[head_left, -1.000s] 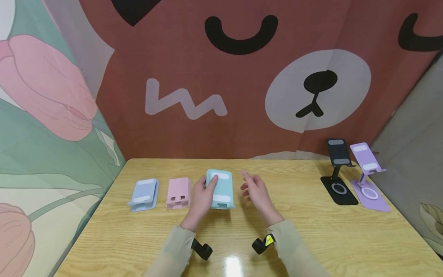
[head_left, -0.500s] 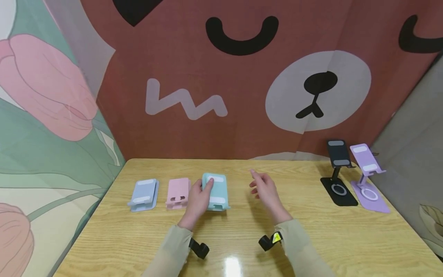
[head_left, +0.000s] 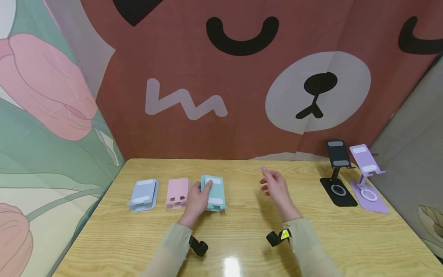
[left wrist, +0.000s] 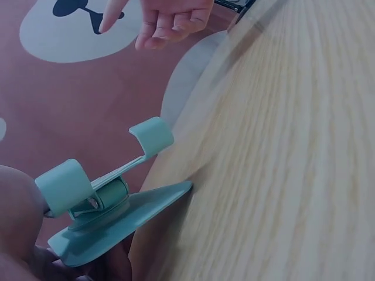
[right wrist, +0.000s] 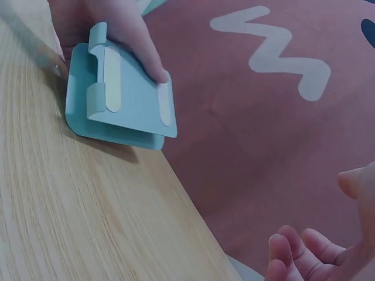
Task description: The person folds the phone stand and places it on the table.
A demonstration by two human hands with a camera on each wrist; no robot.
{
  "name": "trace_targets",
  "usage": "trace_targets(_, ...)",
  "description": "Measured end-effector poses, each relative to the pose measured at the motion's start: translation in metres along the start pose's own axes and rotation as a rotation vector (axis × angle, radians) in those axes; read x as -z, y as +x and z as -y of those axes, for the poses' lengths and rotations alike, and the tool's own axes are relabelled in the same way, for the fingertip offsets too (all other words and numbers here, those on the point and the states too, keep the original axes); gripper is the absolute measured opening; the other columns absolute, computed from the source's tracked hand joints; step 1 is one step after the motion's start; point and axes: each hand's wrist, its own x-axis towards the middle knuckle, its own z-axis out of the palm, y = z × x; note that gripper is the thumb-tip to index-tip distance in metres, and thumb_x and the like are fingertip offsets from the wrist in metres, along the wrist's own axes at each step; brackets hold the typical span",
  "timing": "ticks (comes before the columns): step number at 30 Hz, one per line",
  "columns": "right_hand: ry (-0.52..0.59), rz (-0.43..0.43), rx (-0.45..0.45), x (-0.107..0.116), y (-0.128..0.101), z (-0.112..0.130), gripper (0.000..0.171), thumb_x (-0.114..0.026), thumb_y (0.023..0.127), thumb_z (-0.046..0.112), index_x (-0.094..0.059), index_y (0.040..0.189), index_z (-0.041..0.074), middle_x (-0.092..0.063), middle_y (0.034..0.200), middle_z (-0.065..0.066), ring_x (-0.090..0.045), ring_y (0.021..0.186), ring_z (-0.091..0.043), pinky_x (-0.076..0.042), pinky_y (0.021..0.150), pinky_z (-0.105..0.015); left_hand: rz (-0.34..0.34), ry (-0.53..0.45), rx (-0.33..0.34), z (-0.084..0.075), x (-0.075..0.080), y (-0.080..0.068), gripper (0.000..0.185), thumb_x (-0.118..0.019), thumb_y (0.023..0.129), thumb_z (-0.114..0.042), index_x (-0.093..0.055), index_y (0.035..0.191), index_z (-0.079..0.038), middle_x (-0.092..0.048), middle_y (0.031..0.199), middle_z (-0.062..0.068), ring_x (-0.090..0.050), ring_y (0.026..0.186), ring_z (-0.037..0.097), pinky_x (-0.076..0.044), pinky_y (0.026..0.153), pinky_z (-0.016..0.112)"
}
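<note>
Wooden table (head_left: 242,246), five phone stands (head_left: 213,193) (three folded, two upright)

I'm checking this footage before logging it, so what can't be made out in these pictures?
- Pink stand: right edge hidden by the left hand, head view.
- Teal stand: lower left covered by that hand, left wrist view.
- Right hand: cut off by the frame edge, right wrist view.
- Black stand and purple stand: hinges too small, head view.

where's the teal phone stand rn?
Head view: teal stand lies folded on the table, left of centre, right beside the pink stand, under the left hand.
</note>
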Motion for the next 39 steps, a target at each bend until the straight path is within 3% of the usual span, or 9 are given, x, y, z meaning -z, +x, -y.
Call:
trace_targets(6, 0.004, -0.006, 0.004, 0.006, 0.0, 0.0, 0.062, -0.051, 0.103, 0.055, -0.05, 0.129, -0.001, -0.063, 0.103, -0.012, -0.064, 0.088, -0.029, -0.048, 0.071, -0.034, -0.005, 0.043, 0.018, 0.001, -0.003, 0.002, 0.054, -0.051, 0.107, -0.038, -0.057, 0.127, 0.012, -0.065, 0.109, 0.022, -0.062, 0.099, 0.033, -0.051, 0.09, 0.051)
trace_targets(12, -0.002, -0.004, 0.0, 0.008, 0.0, -0.002, 0.065, -0.05, 0.103, 0.056, -0.049, 0.13, -0.002, -0.063, 0.105, -0.013, -0.063, 0.087, -0.026, -0.049, 0.075, -0.037, 0.018, 0.1, 0.033, -0.002, 0.0, 0.003, 0.054, -0.051, 0.107, -0.035, -0.057, 0.127, 0.014, -0.065, 0.114, 0.026, -0.061, 0.106, 0.039, -0.048, 0.095, 0.053)
trace_targets(19, -0.007, -0.005, -0.002, 0.012, 0.001, -0.003, 0.065, -0.05, 0.102, 0.057, -0.049, 0.131, -0.002, -0.062, 0.107, -0.014, -0.063, 0.092, -0.032, -0.05, 0.078, -0.041, 0.05, 0.223, 0.061, -0.005, 0.004, 0.004, 0.049, -0.055, 0.105, -0.035, -0.06, 0.118, 0.011, -0.064, 0.103, 0.021, -0.06, 0.092, 0.033, -0.05, 0.085, 0.049)
trace_targets(25, -0.016, -0.02, -0.008, 0.017, 0.002, 0.0, 0.064, -0.05, 0.103, 0.056, -0.048, 0.131, -0.001, -0.062, 0.108, -0.014, -0.063, 0.094, -0.033, -0.05, 0.077, -0.039, 0.035, 0.319, 0.056, -0.007, 0.005, 0.004, 0.049, -0.064, 0.101, -0.033, -0.051, 0.123, 0.01, -0.063, 0.106, 0.023, -0.061, 0.093, 0.033, -0.052, 0.083, 0.049)
trace_targets(32, -0.051, -0.053, 0.004, 0.03, 0.007, 0.005, 0.066, -0.049, 0.103, 0.056, -0.047, 0.134, -0.002, -0.063, 0.109, -0.015, -0.064, 0.09, -0.028, -0.05, 0.074, -0.036, 0.072, 0.404, 0.018, -0.012, 0.007, 0.001, 0.03, -0.063, 0.102, -0.028, -0.056, 0.1, 0.0, -0.056, 0.084, 0.011, -0.052, 0.077, 0.027, -0.046, 0.069, 0.04)
trace_targets(39, -0.139, -0.058, 0.039, 0.048, 0.015, 0.007, 0.072, -0.048, 0.101, 0.06, -0.045, 0.136, -0.003, -0.062, 0.113, -0.018, -0.062, 0.096, -0.033, -0.051, 0.077, -0.039, 0.074, 0.466, -0.015, -0.015, 0.008, 0.0, 0.028, -0.063, 0.102, -0.024, -0.055, 0.087, -0.002, -0.053, 0.077, 0.01, -0.05, 0.07, 0.025, -0.044, 0.063, 0.038)
